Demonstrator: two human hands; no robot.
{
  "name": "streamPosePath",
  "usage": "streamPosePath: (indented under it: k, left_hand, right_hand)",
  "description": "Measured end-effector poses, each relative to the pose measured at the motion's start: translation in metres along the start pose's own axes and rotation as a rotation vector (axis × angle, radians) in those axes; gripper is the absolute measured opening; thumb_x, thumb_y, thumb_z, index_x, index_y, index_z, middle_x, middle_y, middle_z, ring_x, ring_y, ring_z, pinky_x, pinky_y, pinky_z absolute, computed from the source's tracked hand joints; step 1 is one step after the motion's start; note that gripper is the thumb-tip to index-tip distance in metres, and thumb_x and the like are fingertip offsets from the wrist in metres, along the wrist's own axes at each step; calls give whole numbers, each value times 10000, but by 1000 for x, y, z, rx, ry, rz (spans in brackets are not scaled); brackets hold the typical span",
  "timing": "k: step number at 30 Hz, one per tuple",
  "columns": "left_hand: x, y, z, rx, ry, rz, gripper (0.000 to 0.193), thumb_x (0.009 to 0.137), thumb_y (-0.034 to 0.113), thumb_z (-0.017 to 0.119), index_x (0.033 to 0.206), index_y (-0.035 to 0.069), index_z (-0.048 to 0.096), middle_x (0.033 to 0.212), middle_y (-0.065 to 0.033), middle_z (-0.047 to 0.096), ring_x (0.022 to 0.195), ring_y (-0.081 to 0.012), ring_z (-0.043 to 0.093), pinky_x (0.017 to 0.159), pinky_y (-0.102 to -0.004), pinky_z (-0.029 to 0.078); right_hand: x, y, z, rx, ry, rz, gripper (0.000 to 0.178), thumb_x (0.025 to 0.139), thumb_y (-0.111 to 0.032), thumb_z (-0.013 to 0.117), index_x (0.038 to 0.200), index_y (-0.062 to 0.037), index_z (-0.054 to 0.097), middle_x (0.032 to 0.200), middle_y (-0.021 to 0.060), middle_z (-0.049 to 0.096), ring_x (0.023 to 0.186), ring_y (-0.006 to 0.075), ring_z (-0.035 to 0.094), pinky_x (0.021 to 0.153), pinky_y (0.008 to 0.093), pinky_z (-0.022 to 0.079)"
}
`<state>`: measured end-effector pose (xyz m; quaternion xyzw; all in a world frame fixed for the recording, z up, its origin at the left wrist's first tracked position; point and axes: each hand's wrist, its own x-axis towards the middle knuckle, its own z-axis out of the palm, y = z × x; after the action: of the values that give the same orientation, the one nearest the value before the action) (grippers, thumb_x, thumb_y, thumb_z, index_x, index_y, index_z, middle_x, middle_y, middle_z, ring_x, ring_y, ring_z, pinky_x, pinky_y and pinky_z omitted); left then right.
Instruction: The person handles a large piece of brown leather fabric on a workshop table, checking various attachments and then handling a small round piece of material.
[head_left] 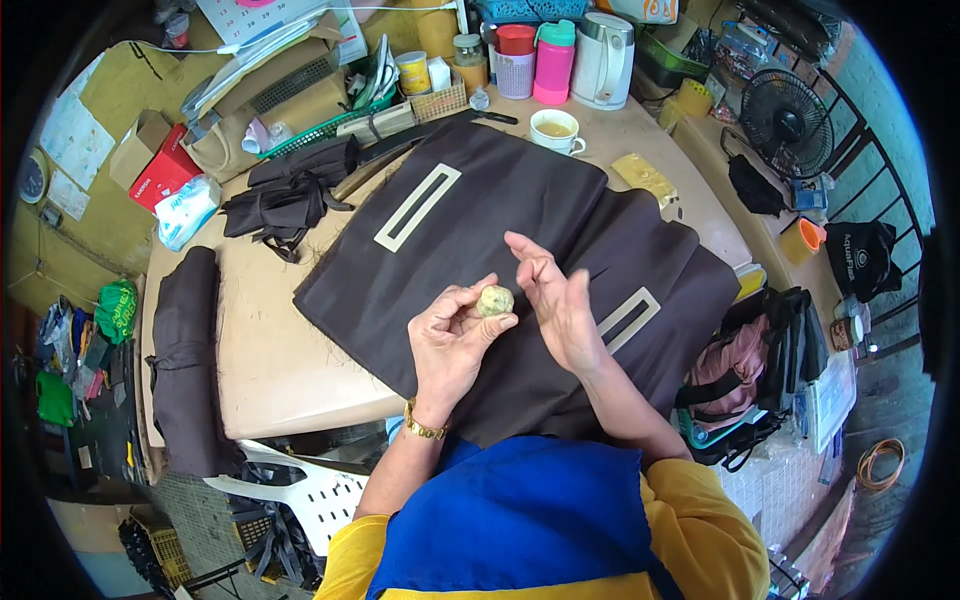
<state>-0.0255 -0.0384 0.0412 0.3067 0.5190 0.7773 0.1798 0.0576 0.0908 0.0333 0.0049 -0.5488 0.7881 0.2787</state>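
Between the thumb and fingers of my left hand [452, 340] is a small round ball [495, 301], pale yellow-green with darker specks. What it is made of I cannot tell. My right hand [557, 305] is raised just to its right, fingers apart and holding nothing. Below both hands a large dark brown fabric [480, 205] spreads over the table and hangs toward my lap. On it lie two cream rectangular frames: one at the upper left [418, 207], the other [628, 318] by my right wrist.
A cup of drink [556, 132] stands at the fabric's far edge, near a yellow packet [645, 178]. Rolled dark fabric [187, 360] lies at the table's left. Behind are a pink tumbler [553, 65] and a white kettle [603, 62]. A white plastic chair [315, 500] is at lower left.
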Motion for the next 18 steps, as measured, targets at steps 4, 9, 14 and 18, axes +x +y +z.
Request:
streamPosePath:
  k: [4, 9, 14, 18]
  left_hand:
    - [0, 15, 7, 227, -1, 58, 356, 736, -59, 808, 1070, -43, 684, 997, -81, 651, 889, -134, 662, 783, -255, 575]
    - [0, 13, 9, 422, -18, 285, 388, 719, -45, 819, 1087, -12, 701, 928, -69, 643, 846, -127, 663, 752, -246, 578]
    - [10, 11, -2, 653, -3, 259, 364, 713, -54, 813, 1058, 3, 713, 907, -69, 650, 852, -131, 679, 720, -256, 590]
    - [12, 8, -2, 521, 44, 244, 349, 711, -37, 822, 1039, 4, 711, 877, -65, 660, 804, -130, 679, 673, -261, 579]
  right_hand:
    - [0, -15, -1, -490, -138, -121, 686, 1002, -631, 183, 1022, -18, 491, 1474, 260, 317, 1422, 350, 249, 1138, 465, 210]
    - [0, -16, -2, -881, -125, -207, 744, 960, -691, 245, 983, 1, 516, 1468, 262, 327, 1428, 433, 203, 1126, 569, 173]
    - [-10, -32, 12, -1204, -77, -349, 831, 917, -735, 314, 1189, 3, 580, 1487, 220, 340, 1428, 427, 206, 1111, 655, 55]
    - [-12, -31, 13, -1195, -40, -347, 859, 925, -731, 294, 1267, 4, 578, 1485, 218, 354, 1425, 416, 223, 1135, 611, 46]
